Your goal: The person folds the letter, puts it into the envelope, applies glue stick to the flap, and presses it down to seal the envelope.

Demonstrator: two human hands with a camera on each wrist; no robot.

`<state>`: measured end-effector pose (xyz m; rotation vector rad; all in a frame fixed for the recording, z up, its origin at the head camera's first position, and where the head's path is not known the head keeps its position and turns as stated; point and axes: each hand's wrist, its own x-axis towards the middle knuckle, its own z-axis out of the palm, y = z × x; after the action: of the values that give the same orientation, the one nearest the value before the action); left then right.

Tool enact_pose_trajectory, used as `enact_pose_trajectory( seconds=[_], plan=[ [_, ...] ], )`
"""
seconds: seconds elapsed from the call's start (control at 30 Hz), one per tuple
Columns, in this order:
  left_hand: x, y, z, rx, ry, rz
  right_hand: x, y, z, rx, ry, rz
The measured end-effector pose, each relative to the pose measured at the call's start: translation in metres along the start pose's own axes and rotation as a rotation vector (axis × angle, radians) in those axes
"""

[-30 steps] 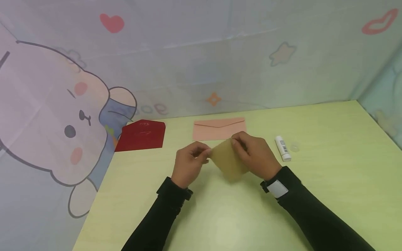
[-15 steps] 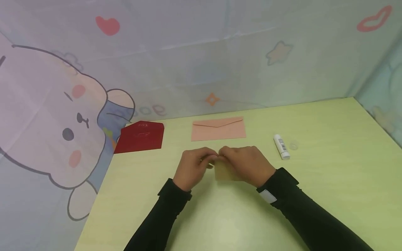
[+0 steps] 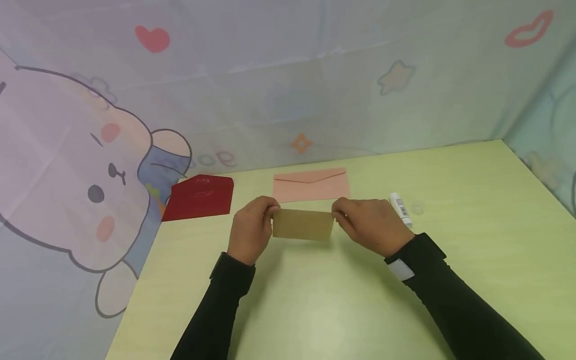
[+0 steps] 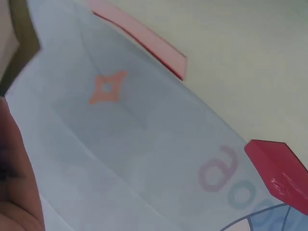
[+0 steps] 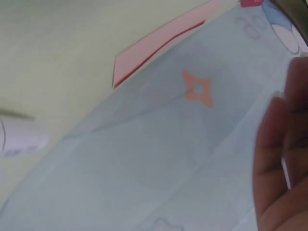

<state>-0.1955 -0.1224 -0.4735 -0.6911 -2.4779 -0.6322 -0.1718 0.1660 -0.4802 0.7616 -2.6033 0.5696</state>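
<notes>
Between both hands, a small brown envelope (image 3: 302, 224) is stretched out lengthwise above the table, its long edges nearly level in the head view. My left hand (image 3: 251, 231) pinches its left end. At the upper right corner, my right hand (image 3: 377, 226) grips it with thumb and fingertips. The left wrist view catches just a brown edge of the envelope (image 4: 26, 41) with a paler surface beside it. In the right wrist view, the fingers (image 5: 272, 144) show at the right border.
A pink envelope (image 3: 310, 187) lies behind the hands, and a red envelope (image 3: 200, 197) lies at the table's back left corner. A white glue stick (image 3: 400, 209) is just behind my right hand, beside a small clear round piece (image 3: 417, 208). A printed cloth (image 3: 270, 85) hangs behind the table.
The brown envelope has turned from slanted to level and flat-facing. My hands came together at its top edge, then spread apart to its two ends.
</notes>
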Motion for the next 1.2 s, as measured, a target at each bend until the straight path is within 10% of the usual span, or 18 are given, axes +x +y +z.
enact_pose_trajectory(
  seconds=[0.3,0.53,1.2],
  plan=[
    [-0.007,0.015,0.012,-0.007,-0.029,0.122,0.023,-0.019,-0.002,-0.066,-0.073,-0.076],
    [-0.009,0.025,0.016,-0.057,-0.063,0.159,0.024,-0.036,0.009,-0.138,0.027,-0.15],
    [-0.005,0.001,-0.006,-0.074,-0.021,-0.016,-0.019,0.007,0.006,-0.073,0.051,-0.087]
  ],
)
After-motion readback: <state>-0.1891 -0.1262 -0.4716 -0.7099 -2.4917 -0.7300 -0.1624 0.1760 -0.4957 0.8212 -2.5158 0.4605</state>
